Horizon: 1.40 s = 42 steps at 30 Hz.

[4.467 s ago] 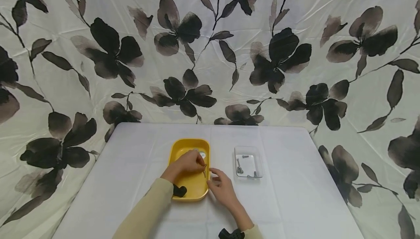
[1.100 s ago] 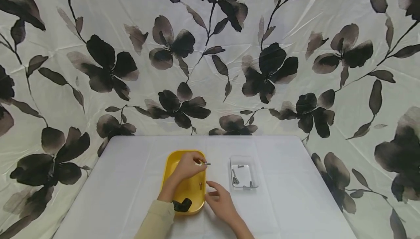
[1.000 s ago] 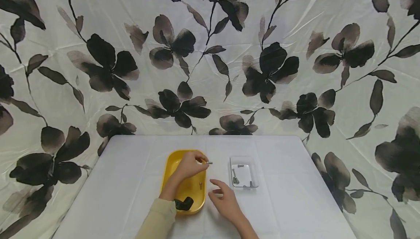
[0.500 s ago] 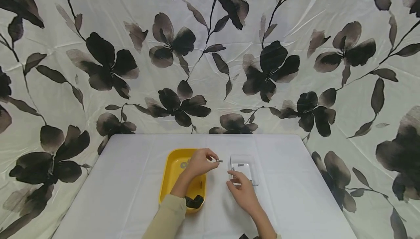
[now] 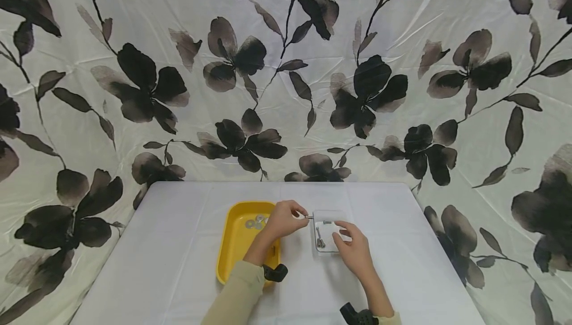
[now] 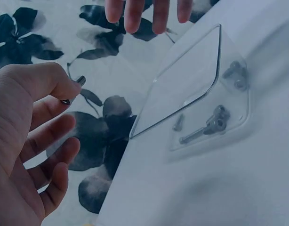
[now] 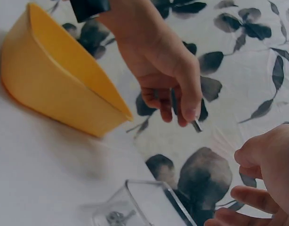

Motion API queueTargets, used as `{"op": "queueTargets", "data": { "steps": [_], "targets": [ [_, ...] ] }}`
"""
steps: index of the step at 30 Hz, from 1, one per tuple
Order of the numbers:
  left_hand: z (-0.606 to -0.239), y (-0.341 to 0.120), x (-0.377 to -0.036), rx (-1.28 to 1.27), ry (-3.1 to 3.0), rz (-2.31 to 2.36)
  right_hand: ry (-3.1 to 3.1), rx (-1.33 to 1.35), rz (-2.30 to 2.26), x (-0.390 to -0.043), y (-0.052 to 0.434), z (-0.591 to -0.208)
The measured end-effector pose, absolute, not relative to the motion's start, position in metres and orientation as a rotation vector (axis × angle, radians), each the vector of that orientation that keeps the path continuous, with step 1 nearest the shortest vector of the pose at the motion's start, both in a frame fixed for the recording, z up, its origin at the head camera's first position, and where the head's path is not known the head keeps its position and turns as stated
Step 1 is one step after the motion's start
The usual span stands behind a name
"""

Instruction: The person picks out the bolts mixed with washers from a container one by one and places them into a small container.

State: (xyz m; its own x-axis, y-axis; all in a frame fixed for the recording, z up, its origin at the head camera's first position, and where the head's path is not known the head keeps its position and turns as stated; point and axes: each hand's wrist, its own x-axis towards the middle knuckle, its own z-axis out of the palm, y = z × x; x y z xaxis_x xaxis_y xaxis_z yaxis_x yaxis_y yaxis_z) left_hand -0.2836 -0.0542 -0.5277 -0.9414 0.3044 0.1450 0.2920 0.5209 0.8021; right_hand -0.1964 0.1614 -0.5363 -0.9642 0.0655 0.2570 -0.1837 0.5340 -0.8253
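My left hand (image 5: 286, 219) pinches a small metal bolt (image 6: 80, 80) between thumb and forefinger, its threaded end sticking out. That hand is in the air at the left rim of a clear plastic box (image 6: 219, 61). Inside the box lie several bolts (image 6: 215, 121). Over the box's right side my right hand (image 5: 355, 249) hovers with relaxed fingers, nothing held in it. In the right wrist view the bolt (image 7: 197, 125) points toward the right hand, apart from it.
A yellow tray (image 5: 225, 253) stands left of the box, partly covered by the left forearm. Several washers (image 5: 250, 224) and a small screw (image 5: 274, 250) lie in it. A white-covered table (image 5: 170, 245) carries both; a floral cloth (image 5: 371, 87) hangs behind.
The left hand has come out from over the yellow tray, carrying the bolt right to the clear box. My right hand has moved right, from beside the tray to over the box.
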Motion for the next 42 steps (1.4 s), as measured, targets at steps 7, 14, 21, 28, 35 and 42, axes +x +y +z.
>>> {"op": "queueTargets", "data": {
  "steps": [7,14,21,28,35,42],
  "targets": [
    [-0.532,-0.040,-0.285,0.568,2.685,1.466,-2.475,0.026,1.325,-0.202,0.175,-0.538],
    [-0.540,-0.029,-0.283,0.553,2.623,1.514,-2.504,-0.082,1.315,-0.204,0.181,-0.547],
    [-0.546,-0.016,-0.279,0.512,2.619,1.524,-2.565,-0.182,1.326,-0.205,0.178,-0.567],
    [-0.550,-0.005,-0.278,0.493,2.636,1.511,-2.595,-0.222,1.387,-0.204,0.176,-0.578],
    [-0.555,0.004,-0.277,0.510,2.637,1.541,-2.584,-0.248,1.438,-0.204,0.175,-0.585],
    [-0.560,0.010,-0.275,0.469,2.645,1.568,-2.580,-0.257,1.426,-0.204,0.175,-0.598]
  ]
}}
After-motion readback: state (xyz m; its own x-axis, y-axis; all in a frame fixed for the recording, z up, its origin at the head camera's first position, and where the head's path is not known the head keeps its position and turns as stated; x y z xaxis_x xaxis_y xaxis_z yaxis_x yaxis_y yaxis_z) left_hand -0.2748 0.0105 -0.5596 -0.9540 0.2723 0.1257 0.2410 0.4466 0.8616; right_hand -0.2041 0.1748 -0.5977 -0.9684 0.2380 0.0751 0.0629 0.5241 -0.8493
